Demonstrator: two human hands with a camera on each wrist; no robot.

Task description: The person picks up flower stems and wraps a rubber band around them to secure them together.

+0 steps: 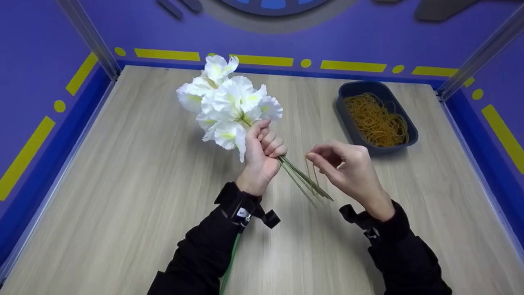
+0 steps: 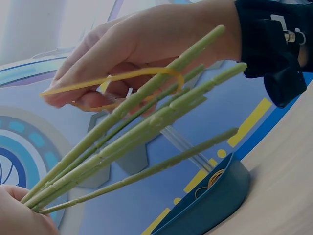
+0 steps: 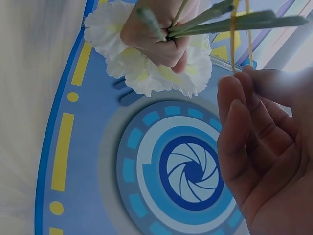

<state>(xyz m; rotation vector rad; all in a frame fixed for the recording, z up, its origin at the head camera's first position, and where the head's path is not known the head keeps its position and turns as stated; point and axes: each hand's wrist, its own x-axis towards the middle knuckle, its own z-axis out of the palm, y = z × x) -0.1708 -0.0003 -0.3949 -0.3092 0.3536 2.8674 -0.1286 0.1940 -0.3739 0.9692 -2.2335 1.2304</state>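
My left hand (image 1: pixel 262 149) grips a bunch of white artificial flowers (image 1: pixel 233 102) by their green stems (image 1: pixel 301 176). The blooms fan out beyond the fist at the upper left, while the bare stem ends point down to the right. Thumb and fingers of my right hand (image 1: pixel 348 168) pinch a thin yellow-brown rubber band (image 2: pixel 127 75) beside those ends. In the left wrist view the band is drawn out long, and its far end loops over the upper stems. One lower stem (image 2: pixel 190 152) splays away from the others, outside the loop.
A dark blue-grey plastic tub (image 1: pixel 344 123) full of loose rubber bands (image 1: pixel 374 123) stands at the back right of the wooden table (image 1: pixel 123 184). Blue panels (image 1: pixel 262 41) with yellow marks wall the table at the back and both sides.
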